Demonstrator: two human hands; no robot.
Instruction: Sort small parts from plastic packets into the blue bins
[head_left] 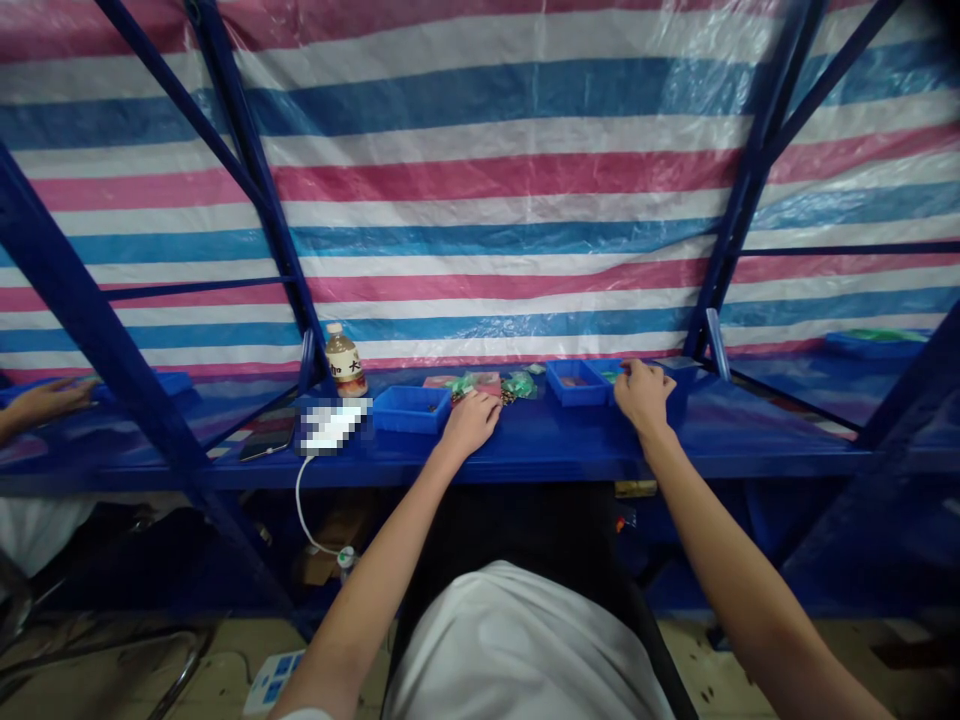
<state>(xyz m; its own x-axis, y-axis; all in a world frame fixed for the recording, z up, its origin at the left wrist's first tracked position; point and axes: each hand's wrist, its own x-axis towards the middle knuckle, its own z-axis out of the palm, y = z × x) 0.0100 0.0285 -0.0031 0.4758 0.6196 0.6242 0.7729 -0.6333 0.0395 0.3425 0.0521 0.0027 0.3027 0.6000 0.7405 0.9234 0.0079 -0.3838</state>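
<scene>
My left hand (471, 422) rests on the blue shelf top, its fingers at a heap of small green and pink plastic packets (480, 386). Just left of it stands a blue plastic tray (411, 410) holding small dark parts. My right hand (641, 395) curls over the near side of a dark blue bin (677, 402), which it partly hides. Between the hands sits a smaller blue tray (576, 384) with something small inside. Neither hand clearly holds anything, and the fingertips are hard to make out.
A co-worker's hand (49, 400) lies by a blue tray at far left. A drink bottle (345, 360), a phone (266, 445) and a blurred white object (330, 425) with a white cable stand left of my hands. Blue steel struts frame the shelf before a striped tarp.
</scene>
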